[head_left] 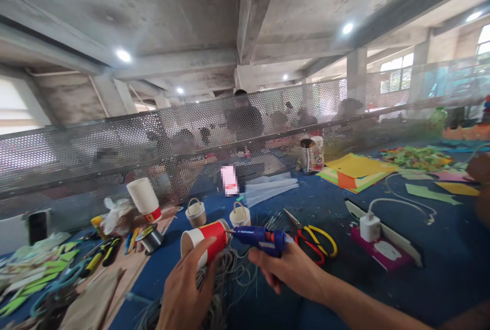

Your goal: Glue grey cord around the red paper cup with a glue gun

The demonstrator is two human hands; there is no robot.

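My left hand [191, 281] is closed round a red and white paper cup [214, 240], which lies tilted on its side with its open mouth toward the left. In my right hand [293, 266] is a blue glue gun [260, 238], gripped by its handle. Its nozzle meets the base end of the cup; whether glue is coming out I cannot tell. A tangle of grey cord [229, 274] lies beneath the cup. Just behind it stand two small handled paper buckets, a left one [196, 212] and a right one [240, 216].
Scissors [312, 238] with red and yellow handles lie right of the glue gun. Farther right is a white charger plug [369, 228] on a purple power strip [386, 253]. Stacked paper cups [143, 197], a wire spool [151, 238] and pliers [101, 256] sit left. A perforated metal screen [161, 136] borders the table.
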